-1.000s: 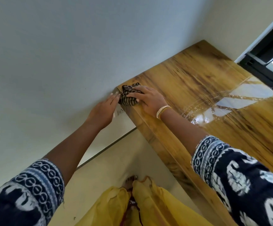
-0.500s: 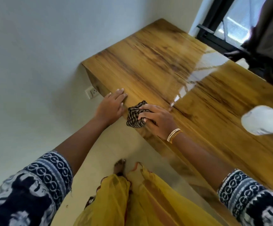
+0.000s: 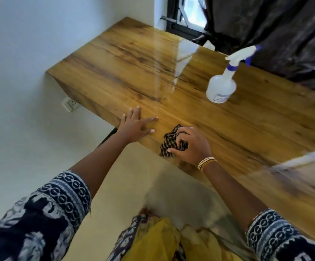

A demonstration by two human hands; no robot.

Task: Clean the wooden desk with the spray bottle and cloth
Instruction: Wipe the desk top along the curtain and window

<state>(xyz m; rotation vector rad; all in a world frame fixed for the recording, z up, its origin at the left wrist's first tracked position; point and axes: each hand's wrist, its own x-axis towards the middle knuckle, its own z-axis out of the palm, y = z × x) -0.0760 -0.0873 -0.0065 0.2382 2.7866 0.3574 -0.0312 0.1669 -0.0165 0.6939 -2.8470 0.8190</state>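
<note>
Cloth point(image 3: 172, 143): dark checked fabric, bunched into a wad, lying on the wooden table point(image 3: 247, 129) close to its near edge. Right hand point(image 3: 192, 146) on top of it, grip closed round the wad: fingers curled over the fabric, thumb tucked in at the near side, loose folds sticking out past the fingers toward the far side and toward the table edge. Bangles point(image 3: 206, 162) on the right wrist.

Left hand point(image 3: 134, 127): just beside the cloth, not touching it. Grip wide, holding nothing; palm down, fingers straight and spread, flat on the table top at the near edge.

Spray bottle point(image 3: 221, 87): translucent white body, white trigger head with blue collar and blue nozzle tip. Stands upright on the table, well apart from both hands, on the far right side toward the window. Small label low on the body; text too small to read.

Table surface: glossy, streaked grain, bright reflection running from the window point(image 3: 190, 12) across the top. Left end of the table stops near a pale wall; a white wall socket point(image 3: 71, 105) sits below that end. Dark plastic sheeting point(image 3: 284, 34) hangs behind the bottle. Both forearms come from dark blue and white patterned sleeves point(image 3: 62, 202); yellow garment point(image 3: 153, 242) at bottom of view, blurred
</note>
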